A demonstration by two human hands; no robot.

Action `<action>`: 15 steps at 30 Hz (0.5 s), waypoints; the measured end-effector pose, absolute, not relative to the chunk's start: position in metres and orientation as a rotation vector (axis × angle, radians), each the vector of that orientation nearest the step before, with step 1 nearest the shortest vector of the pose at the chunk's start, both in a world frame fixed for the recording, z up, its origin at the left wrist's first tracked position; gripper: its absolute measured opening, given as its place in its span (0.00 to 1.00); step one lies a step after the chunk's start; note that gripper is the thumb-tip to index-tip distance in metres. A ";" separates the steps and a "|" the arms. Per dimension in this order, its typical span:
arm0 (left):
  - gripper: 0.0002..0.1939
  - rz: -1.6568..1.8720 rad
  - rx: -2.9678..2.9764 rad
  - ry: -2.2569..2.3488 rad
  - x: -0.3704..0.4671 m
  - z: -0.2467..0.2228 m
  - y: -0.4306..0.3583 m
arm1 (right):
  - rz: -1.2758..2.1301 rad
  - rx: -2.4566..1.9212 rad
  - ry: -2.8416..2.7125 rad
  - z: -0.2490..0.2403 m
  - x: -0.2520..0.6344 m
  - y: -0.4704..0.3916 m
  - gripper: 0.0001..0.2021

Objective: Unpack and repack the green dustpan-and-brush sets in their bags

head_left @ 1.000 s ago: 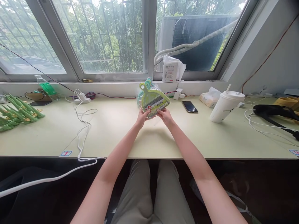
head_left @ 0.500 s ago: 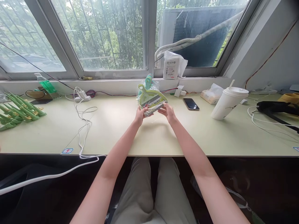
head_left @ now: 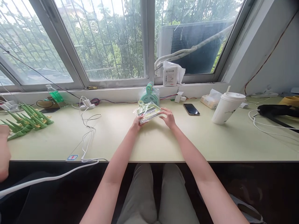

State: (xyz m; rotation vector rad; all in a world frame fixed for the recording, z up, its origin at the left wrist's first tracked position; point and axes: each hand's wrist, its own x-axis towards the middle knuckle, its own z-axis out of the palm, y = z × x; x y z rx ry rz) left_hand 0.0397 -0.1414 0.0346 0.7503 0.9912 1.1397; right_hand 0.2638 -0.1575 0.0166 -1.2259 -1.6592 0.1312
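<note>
- At far left edge, well away from the grip: part of another person's arm, cropped by the frame, touching nothing visible.
- Left of the grip, on the desk: green clips heaped in one loose pile, points fanned outward, within that other person's reach rather than the wearer's.
- Between pile and grip: white cable trailing from a charger block over the desk's front edge, slack, clear of both hands.
- Left hand: fingers closed on the near left corner of the wrapped dustpan set, thumb on top, presumably steadying the slippery film.
- Wrapped dustpan set: yellow-green pan in clear wrap, label upward, tilted almost flat and low over the desk, directly between the hands; whether its underside touches the surface cannot be told.
- Just behind the grip: a second, teal dustpan pack leaning upright against the window ledge, handle up.
- Right hand: fingers spread and curved over the pack's right edge, resting on rather than pinching it, apparently to guide the tilt.
- Right of the grip: dark phone lying flat, then a lidded white cup with straw, both apart from the hands.
</note>
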 end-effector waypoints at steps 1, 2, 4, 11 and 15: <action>0.23 1.103 0.775 0.989 0.039 0.034 -0.142 | 0.164 -1.206 -1.618 0.017 0.265 -0.157 0.07; 0.23 1.069 0.802 0.986 0.039 0.034 -0.142 | 0.206 -1.187 -1.575 0.017 0.266 -0.157 0.05; 0.22 1.002 0.849 0.994 0.039 0.034 -0.143 | 0.300 -1.160 -1.500 0.017 0.268 -0.157 0.05; 0.25 0.892 1.070 0.922 0.041 0.031 -0.146 | 0.396 -1.388 -1.306 0.006 0.267 -0.155 0.05; 0.29 0.843 1.193 0.843 0.041 0.026 -0.144 | 0.497 -1.335 -1.197 0.003 0.266 -0.149 0.12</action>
